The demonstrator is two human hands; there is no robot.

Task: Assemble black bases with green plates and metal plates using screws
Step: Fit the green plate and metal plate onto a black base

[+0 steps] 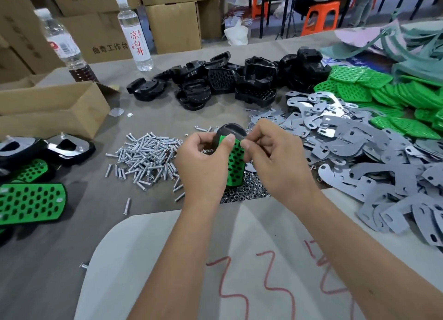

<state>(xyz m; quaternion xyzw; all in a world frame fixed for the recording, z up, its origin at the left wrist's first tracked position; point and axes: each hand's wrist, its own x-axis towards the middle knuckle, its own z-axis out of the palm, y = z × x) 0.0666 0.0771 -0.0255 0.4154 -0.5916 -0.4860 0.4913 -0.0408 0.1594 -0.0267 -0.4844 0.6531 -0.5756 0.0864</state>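
At the counter's [72, 236] left edge lie finished units [31, 203], green faces up, beside two black ones with screw tips standing proud. Next comes the heap of screws [146, 156] toward the middle of the counter; they are small, smooth and likely to roll, so best pinched one at a time by the shank.

Just right of that heap, above the near edge, the left hand [203, 166] grips a black base [231, 131] with its fingers curled round the side and the thumb lying on the green plate [236, 162] seated in it. The base looks like stiff moulded plastic, light and a little glossy, so its thick rim is the safe hold. The plate is thin and perforated and probably flexes; pressing near its edges or corners should seat it without bowing. The right hand [271, 156] pinches at the plate's upper edge; whether a screw sits between its fingertips cannot be told. A scatter of nuts [247, 190] lies under both hands.

Toward the far edge sits the pile of black bases [239, 80]. At the right edge sprawl the metal plates [347, 152], flat, rigid, probably sharp-edged and slick when stacked, with spare green plates [383, 92] beyond, toward the far right corner
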